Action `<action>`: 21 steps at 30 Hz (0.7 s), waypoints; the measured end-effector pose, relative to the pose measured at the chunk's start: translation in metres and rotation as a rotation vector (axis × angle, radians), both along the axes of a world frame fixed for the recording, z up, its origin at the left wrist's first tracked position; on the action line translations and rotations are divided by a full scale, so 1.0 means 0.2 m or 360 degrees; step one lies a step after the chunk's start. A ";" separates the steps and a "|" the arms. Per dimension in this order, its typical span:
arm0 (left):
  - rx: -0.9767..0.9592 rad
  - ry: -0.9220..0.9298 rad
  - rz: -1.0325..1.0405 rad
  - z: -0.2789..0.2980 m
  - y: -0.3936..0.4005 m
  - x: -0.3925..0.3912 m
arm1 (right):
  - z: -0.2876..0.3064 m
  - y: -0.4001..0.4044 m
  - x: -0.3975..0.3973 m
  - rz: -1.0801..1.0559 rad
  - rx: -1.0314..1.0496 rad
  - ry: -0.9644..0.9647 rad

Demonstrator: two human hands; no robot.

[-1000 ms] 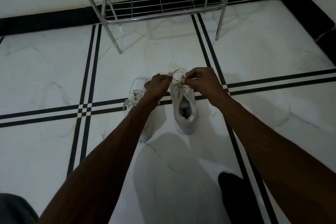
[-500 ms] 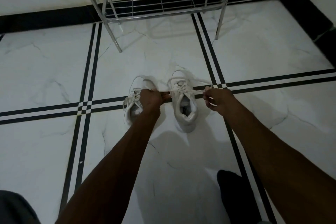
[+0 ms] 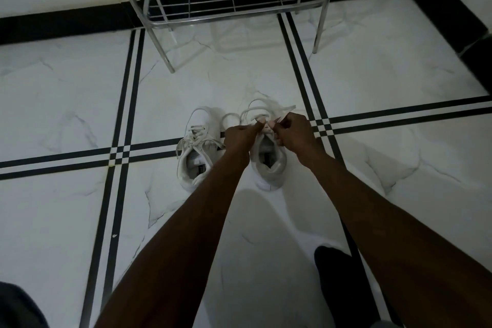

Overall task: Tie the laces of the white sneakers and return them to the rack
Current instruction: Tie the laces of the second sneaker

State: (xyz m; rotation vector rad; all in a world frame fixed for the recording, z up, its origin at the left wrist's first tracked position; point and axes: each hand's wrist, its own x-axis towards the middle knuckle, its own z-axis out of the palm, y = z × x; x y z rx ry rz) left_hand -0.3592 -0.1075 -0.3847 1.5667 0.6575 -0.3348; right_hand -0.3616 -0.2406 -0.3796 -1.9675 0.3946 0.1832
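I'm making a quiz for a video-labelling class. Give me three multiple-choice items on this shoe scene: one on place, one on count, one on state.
1. Where do the white sneakers stand?
A. On the rack
B. On the tiled floor
C. On a chair

2. How many sneakers are in view?
A. One
B. Two
C. Three

3. What are the hands doing?
A. Resting on the floor
B. Gripping the rack
C. Pinching laces

Key: 1 B, the left sneaker and right sneaker sit on the tiled floor, in front of the rack. 2 B, only that pair shows. 3 C, left hand and right hand pinch the laces over the right sneaker.
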 end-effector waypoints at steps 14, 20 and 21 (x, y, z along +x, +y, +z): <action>0.0060 0.0039 0.0299 -0.03 0.01 0.03 | -0.03 -0.01 0.03 0.0045 -0.0197 -0.0018; -0.0469 0.0172 0.0410 -0.06 0.03 0.03 | -0.04 -0.03 0.01 -0.0008 0.0014 0.0036; -0.0443 0.0199 0.0386 -0.05 0.03 0.03 | -0.04 -0.03 0.00 -0.0008 0.0016 0.0038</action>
